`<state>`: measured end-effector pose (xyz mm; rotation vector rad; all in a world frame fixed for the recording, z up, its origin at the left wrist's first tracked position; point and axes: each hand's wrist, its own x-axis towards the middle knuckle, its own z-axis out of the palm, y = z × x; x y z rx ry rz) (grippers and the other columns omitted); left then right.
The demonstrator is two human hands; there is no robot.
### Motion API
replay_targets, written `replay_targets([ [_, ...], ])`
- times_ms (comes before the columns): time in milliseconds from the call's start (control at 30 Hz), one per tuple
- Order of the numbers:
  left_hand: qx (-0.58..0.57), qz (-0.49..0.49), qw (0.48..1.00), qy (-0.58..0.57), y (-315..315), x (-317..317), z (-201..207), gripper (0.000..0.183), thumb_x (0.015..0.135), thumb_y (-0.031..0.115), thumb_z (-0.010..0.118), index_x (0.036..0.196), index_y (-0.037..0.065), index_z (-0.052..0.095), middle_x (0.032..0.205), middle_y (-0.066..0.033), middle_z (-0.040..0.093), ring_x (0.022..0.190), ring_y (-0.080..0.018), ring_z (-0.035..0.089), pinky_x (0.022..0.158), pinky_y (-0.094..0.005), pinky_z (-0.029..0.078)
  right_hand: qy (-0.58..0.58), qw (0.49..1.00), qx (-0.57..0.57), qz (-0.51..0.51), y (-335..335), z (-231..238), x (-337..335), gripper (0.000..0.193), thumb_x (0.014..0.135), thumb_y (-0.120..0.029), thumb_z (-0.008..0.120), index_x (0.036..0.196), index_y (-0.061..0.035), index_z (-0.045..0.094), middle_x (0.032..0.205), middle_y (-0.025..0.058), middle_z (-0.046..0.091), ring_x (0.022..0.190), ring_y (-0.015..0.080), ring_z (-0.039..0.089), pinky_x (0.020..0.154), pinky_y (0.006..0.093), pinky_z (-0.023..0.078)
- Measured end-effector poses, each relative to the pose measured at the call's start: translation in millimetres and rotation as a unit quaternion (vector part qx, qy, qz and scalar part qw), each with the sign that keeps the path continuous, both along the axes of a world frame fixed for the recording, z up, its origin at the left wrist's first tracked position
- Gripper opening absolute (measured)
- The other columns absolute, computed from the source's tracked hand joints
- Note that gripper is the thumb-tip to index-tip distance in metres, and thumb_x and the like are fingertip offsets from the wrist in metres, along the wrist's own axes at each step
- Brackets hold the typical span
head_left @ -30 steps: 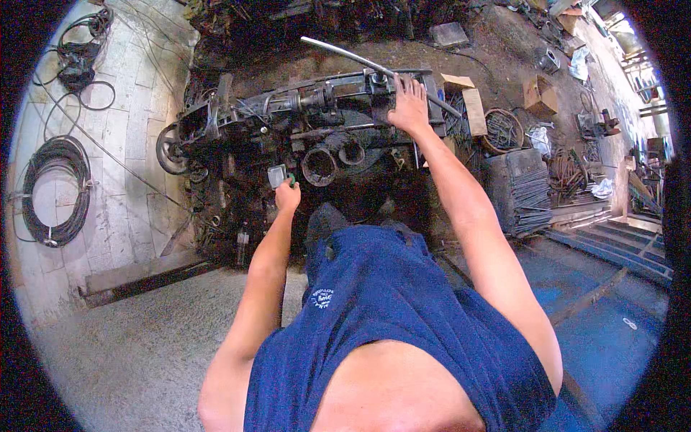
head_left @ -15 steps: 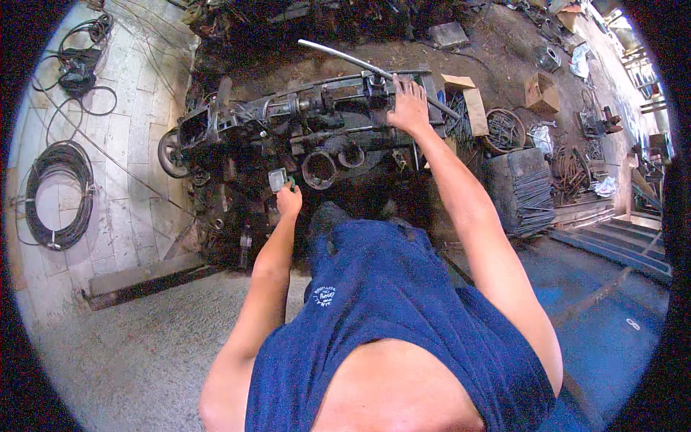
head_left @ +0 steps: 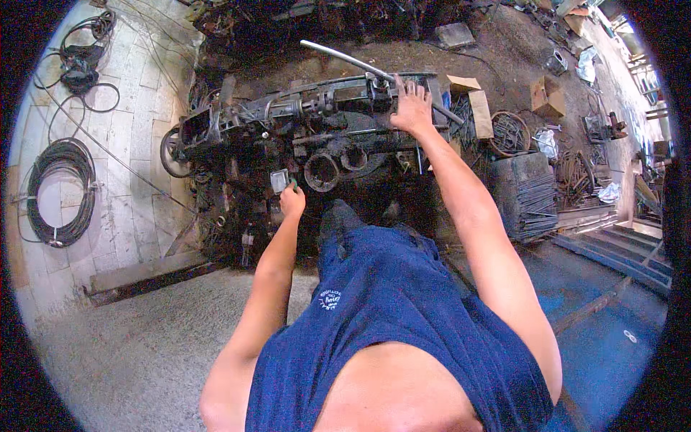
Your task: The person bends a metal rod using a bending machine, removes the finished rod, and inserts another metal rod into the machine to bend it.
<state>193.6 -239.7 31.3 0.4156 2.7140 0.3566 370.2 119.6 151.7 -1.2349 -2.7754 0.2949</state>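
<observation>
A dark, greasy lathe-like machine (head_left: 284,109) stretches across in front of me. Over its right part lies a long pale metal bar (head_left: 338,55), slanting down to the right. My right hand (head_left: 413,108) rests across the bar, fingers stretched out and apart; the palm side is hidden. Lower and to the left, my left hand (head_left: 291,199) is closed at a small pale grey box (head_left: 279,181) on the machine's front. A bit of green shows by its fingertips, but what they grip is too small to make out. Two round metal rings (head_left: 321,172) sit between the hands.
A coil of black cable (head_left: 59,193) lies on the pale tiles at left. On the right are an open cardboard box (head_left: 471,108), a round basket of rods (head_left: 509,134) and a dark container with thin rods (head_left: 524,194). A bottle (head_left: 247,245) stands below the machine.
The view has shifted slightly, so the machine and floor sit a little further right. Both hands keep nearly the same places on the bar and at the box.
</observation>
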Motion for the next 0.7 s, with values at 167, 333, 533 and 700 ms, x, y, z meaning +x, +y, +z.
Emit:
replay_targets([
  [167, -0.029, 0.002, 1.000, -0.011, 2, 1, -1, 0.038, 0.092, 0.027, 0.054, 0.126, 0.011, 0.059, 0.113, -0.0188, 0.063, 0.103, -0.0379, 0.061, 0.087, -0.0474, 0.050, -0.005, 1.000, 0.000, -0.002, 2, -2, -1, 0.108, 0.062, -0.028, 0.073, 0.152, -0.0176, 0.013, 0.145, 0.0181, 0.036, 0.133, 0.0387, 0.035, 0.106, 0.0594, 0.029],
  [333, -0.011, 0.026, 0.999, -0.026, 6, 4, 1, 0.039, 0.093, 0.027, 0.052, 0.129, 0.012, 0.057, 0.114, -0.0189, 0.063, 0.104, -0.0375, 0.061, 0.088, -0.0480, 0.049, -0.019, 1.000, 0.002, -0.003, 2, 1, 0, 0.111, 0.060, -0.029, 0.074, 0.152, -0.0179, 0.011, 0.144, 0.0175, 0.037, 0.131, 0.0389, 0.037, 0.105, 0.0600, 0.030],
  [533, -0.016, -0.003, 1.000, -0.018, -2, 0, -7, 0.041, 0.093, 0.025, 0.053, 0.131, 0.011, 0.055, 0.116, -0.0197, 0.063, 0.104, -0.0379, 0.061, 0.089, -0.0481, 0.049, 0.020, 0.998, 0.006, 0.055, 5, 8, 11, 0.104, 0.064, -0.012, 0.066, 0.152, -0.0150, 0.010, 0.139, 0.0200, 0.042, 0.127, 0.0368, 0.041, 0.105, 0.0552, 0.033],
  [700, 0.005, 0.006, 0.999, -0.033, -4, -2, -11, 0.041, 0.092, 0.026, 0.053, 0.130, 0.011, 0.056, 0.117, -0.0210, 0.062, 0.105, -0.0385, 0.061, 0.089, -0.0481, 0.049, 0.006, 0.993, 0.027, 0.118, 26, 0, 26, 0.094, 0.070, -0.007, 0.059, 0.151, -0.0075, 0.013, 0.137, 0.0224, 0.045, 0.123, 0.0342, 0.048, 0.102, 0.0463, 0.040],
])
